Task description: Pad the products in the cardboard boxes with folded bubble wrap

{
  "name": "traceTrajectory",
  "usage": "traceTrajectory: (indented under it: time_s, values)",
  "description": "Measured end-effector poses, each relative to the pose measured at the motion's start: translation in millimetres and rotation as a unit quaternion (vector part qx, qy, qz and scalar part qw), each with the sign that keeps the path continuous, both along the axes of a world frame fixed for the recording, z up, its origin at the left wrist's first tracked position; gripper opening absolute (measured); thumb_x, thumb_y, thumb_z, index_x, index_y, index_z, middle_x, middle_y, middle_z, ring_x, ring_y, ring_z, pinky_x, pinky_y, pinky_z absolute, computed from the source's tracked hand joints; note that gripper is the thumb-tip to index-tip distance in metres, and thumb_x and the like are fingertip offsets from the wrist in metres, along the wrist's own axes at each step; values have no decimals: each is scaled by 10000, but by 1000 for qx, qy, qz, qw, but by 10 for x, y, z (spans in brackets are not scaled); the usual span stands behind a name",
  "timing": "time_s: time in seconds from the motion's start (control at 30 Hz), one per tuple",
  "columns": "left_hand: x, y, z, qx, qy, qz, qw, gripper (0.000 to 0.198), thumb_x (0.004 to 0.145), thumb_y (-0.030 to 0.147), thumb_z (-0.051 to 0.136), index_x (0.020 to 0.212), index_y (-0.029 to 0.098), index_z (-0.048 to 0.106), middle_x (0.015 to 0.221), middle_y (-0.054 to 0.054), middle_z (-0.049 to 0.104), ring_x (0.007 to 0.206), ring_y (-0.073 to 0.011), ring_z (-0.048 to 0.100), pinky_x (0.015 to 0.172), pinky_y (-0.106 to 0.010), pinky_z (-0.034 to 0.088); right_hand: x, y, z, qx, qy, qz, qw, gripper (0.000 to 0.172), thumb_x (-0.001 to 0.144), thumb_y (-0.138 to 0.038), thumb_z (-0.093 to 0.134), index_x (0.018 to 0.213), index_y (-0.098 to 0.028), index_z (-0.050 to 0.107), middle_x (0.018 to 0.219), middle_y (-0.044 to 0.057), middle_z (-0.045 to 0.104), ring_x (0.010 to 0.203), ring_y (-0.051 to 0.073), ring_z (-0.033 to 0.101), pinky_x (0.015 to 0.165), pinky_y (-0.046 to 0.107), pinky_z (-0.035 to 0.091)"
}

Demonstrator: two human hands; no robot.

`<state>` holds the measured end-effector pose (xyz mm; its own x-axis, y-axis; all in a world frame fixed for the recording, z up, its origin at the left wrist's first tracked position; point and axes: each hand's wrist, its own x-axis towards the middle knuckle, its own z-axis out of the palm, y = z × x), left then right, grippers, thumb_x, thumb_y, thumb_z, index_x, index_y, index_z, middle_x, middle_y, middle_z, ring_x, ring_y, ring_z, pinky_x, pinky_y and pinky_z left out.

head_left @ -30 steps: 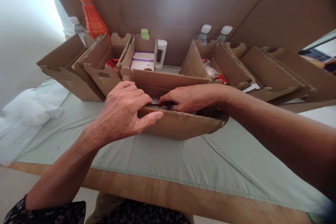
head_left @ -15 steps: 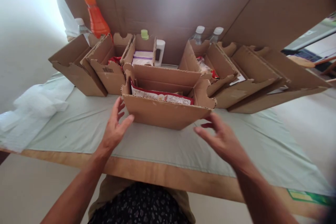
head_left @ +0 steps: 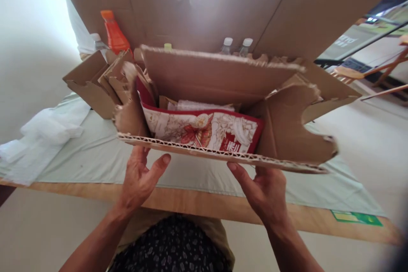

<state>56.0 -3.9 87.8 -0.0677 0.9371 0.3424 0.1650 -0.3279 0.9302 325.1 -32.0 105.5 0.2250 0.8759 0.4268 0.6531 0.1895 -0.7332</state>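
An open-topped cardboard box [head_left: 219,70] is lifted close to me, its opening tipped my way. Inside lies a red-edged white food packet [head_left: 197,129] with printed drawings, and behind it a paler packet [head_left: 204,105] shows in part. My left hand [head_left: 138,180] holds the box near its left end, fingers hidden beneath and thumb out in front. Toward the right end, my right hand [head_left: 267,193] supports it likewise, with the thumb by the near edge and fingers out of sight.
More cardboard boxes [head_left: 91,83] stand in a row behind, partly covered. An orange bottle [head_left: 116,32] and clear white-capped bottles [head_left: 245,46] rise before a tall cardboard panel [head_left: 197,4]. Clear plastic wrap [head_left: 51,125] lies at left on the pale cloth [head_left: 95,157].
Both hands have taken hold of the middle box. It has risen off the table toward me and tilted, so more of the packet inside shows.
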Motion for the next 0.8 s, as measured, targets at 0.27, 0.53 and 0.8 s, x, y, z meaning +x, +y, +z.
traceTrajectory:
  time_s: [0.27, 0.53, 0.8]
  values:
    - [79, -201, -577, -139, -13, -35, 990, 345, 892, 320, 691, 1218, 223, 637, 1245, -96, 716, 1238, -298, 656, 1054, -427, 536, 89, -369, -659, -72, -3, -31, 997, 483, 859, -642, 711, 1000, -180, 721, 921, 133, 754, 876, 325, 721, 798, 474, 622]
    - [228, 799, -441, -88, 37, -78, 992, 680, 853, 394, 698, 1481, 229, 497, 1505, -157, 578, 1399, -351, 542, 1166, -563, 441, -132, -458, -850, -50, 81, -18, 995, 573, 946, -478, 677, 1435, -213, 537, 1302, 156, 656, 951, 224, 715, 827, 407, 649]
    - [601, 594, -683, -66, 31, -74, 995, 705, 1002, 500, 592, 1620, 287, 328, 1684, -169, 346, 1540, -352, 379, 1127, -526, 502, 277, -72, -819, -94, 81, -54, 991, 620, 871, -588, 705, 1327, -192, 564, 1042, 98, 727, 612, 149, 609, 602, 335, 575]
